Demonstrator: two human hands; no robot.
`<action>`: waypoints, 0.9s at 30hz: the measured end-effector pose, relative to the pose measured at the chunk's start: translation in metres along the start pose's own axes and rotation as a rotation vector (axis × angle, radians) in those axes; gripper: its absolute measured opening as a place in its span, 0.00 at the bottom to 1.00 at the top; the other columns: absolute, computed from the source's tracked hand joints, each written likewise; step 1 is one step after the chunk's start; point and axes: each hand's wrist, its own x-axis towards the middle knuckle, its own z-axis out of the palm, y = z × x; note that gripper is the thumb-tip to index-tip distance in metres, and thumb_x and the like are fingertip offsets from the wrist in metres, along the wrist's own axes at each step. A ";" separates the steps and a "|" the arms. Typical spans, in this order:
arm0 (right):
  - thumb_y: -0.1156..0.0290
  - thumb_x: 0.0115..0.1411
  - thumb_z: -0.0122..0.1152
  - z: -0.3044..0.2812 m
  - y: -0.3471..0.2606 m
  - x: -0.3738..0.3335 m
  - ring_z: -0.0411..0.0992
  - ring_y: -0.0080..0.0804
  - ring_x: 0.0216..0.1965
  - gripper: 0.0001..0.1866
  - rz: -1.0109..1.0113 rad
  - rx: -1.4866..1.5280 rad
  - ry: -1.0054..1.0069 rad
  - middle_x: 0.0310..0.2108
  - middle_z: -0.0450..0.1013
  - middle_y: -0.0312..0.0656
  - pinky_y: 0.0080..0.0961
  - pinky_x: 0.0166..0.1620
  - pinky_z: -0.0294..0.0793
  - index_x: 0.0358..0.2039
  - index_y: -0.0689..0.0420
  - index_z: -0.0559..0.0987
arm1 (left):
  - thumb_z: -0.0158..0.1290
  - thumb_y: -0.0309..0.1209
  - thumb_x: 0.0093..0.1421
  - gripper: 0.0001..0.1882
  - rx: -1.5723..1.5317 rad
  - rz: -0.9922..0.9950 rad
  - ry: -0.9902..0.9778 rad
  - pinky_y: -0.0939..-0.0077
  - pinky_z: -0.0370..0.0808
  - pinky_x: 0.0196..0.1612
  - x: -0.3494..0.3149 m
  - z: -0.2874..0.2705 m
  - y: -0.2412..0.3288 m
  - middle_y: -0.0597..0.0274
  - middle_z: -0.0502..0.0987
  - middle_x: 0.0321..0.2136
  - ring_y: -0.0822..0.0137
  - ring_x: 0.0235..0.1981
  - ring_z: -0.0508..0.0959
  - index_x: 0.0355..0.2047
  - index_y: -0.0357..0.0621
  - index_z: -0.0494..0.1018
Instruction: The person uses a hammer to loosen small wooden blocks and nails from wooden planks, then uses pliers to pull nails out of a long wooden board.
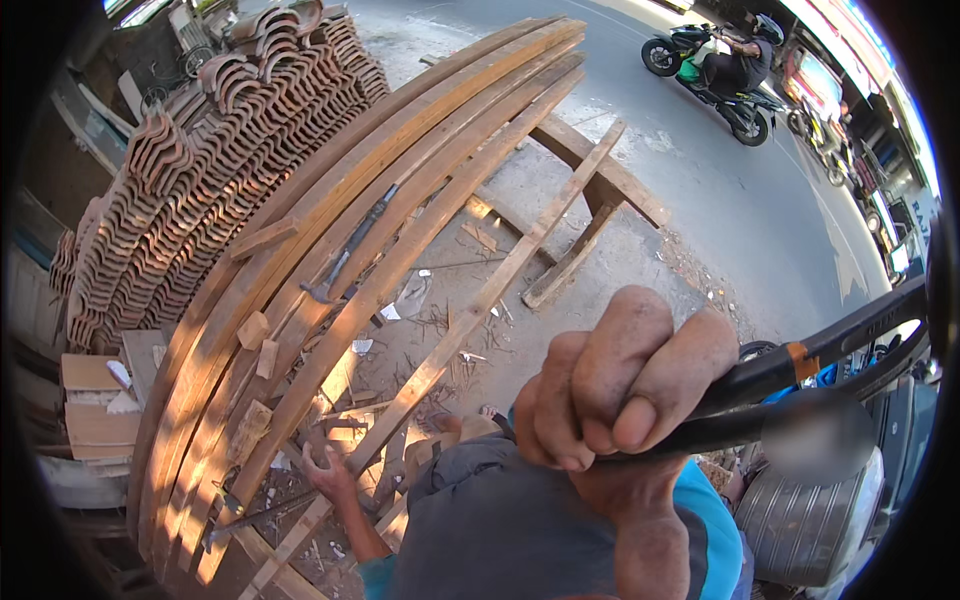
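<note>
My right hand [625, 385] is raised close to the camera, its fingers curled tightly around a black bar-like thing [770, 380] with a strip of brown tape; what kind of thing it is I cannot make out. Low at the left, my left hand [328, 472] is beside a long wooden strip [450, 345] that slants across the view. Its thumb and fingers are apart, and I see nothing held in them. A thin dark bar [265, 512] lies near this hand, across the lower ends of several long wooden beams [400, 135].
On the beams lie a hammer [322, 291] and small wood offcuts [254, 330]. Stacked roof tiles [220, 170] stand at the far left. Beyond a wooden trestle [600, 175], a person rides a motorcycle [715, 80] on the road. A ribbed metal drum [805, 530] is at the right.
</note>
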 end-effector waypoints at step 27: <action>0.67 0.65 0.55 -0.038 0.110 -0.324 0.78 0.29 0.33 0.24 1.609 -0.558 0.182 0.33 0.79 0.46 0.27 0.40 0.77 0.55 0.72 0.71 | 0.70 0.39 0.46 0.43 0.516 -0.038 -0.745 0.57 0.68 0.63 0.034 -0.142 -0.121 0.46 0.71 0.59 0.46 0.60 0.71 0.63 0.45 0.66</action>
